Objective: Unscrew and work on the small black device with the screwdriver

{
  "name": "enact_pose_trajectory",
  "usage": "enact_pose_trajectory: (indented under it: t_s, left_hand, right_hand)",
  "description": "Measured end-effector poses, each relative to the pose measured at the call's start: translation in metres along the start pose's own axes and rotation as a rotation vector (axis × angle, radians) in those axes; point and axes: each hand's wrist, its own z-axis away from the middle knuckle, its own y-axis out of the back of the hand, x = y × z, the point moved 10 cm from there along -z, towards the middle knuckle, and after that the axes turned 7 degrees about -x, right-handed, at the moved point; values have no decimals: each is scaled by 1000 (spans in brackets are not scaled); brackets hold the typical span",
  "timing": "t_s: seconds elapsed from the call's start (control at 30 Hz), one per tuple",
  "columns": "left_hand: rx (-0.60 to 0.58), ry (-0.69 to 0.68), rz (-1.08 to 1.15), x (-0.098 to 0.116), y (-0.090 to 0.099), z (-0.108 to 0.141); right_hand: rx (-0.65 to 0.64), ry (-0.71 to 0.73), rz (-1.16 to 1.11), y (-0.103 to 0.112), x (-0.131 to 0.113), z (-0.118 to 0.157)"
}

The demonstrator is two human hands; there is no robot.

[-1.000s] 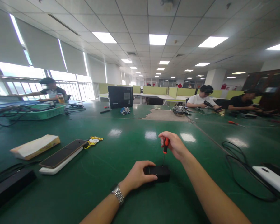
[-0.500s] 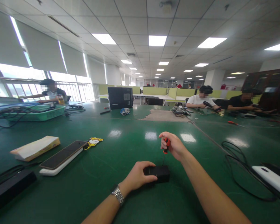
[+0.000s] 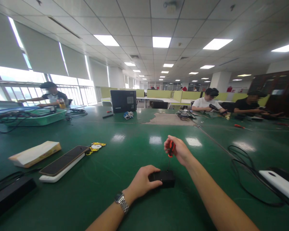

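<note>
A small black box-shaped device (image 3: 168, 179) lies on the green tabletop in front of me. My left hand (image 3: 144, 181) grips its left end, thumb along the near side and fingers over the far side. In my right hand (image 3: 177, 150) is a screwdriver (image 3: 170, 151) with a red and black handle, held nearly upright. Its thin shaft points down, and the tip meets the top of the black device near its far edge. Whether a screw sits under the tip is too small to tell.
To the left lie a phone (image 3: 65, 160) on a white slab, a tissue pack (image 3: 36, 154) and a long black box (image 3: 12, 195). On the right are a black cable (image 3: 240, 189) and a white device (image 3: 279, 184). A computer case (image 3: 123, 101) stands farther back; other people sit around the table.
The fingers of my right hand have loosened and shifted around the screwdriver handle. My left hand and the black device stay in place.
</note>
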Motion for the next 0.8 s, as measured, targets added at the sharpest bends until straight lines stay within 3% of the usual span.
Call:
enact_pose_trajectory:
  t_s: [0.2,0.4,0.63,0.8]
  left_hand:
    - [24,-104,-189,11,-7,0]
    - [84,-246,-409,26,-14,0]
    - [180,-429,-437,37,-12,7]
    - [182,-453,-369,38,-8,8]
  right_hand:
    - [11,186,-255,-7,-20,5]
    - [-103,99,-188,-35,-6,11]
    - [-115,103,-211,-36,0,8]
    - [-139,99,-267,-40,2,10]
